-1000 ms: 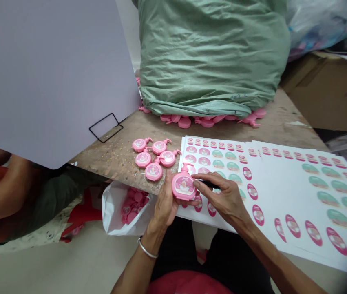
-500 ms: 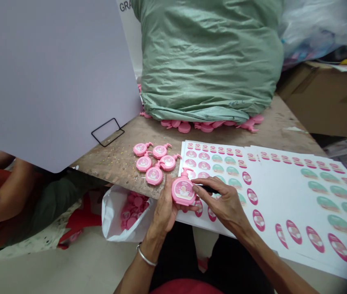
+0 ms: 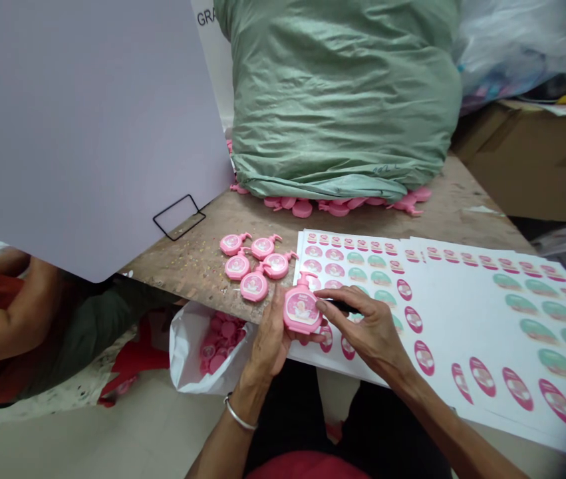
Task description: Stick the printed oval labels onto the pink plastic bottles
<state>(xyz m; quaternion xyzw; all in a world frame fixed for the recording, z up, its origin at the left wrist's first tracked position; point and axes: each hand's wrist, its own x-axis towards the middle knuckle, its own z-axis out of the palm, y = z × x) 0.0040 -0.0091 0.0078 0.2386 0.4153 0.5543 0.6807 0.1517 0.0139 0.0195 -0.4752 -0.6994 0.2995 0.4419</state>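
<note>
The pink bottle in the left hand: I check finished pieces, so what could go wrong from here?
The right hand, gripping a thin dark object, has its fingertips at the edge of the label on the pink bottle; a slip might crease or scratch it.
The left hand is close to the group of five bottles near the table edge, so it could nudge one off.
The right forearm crosses the sticker sheets and might drag them.

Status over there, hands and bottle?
Left hand holding pink bottle, label showing. Right hand at its edge, holding slim black item. Nothing seen blocking them.
</note>
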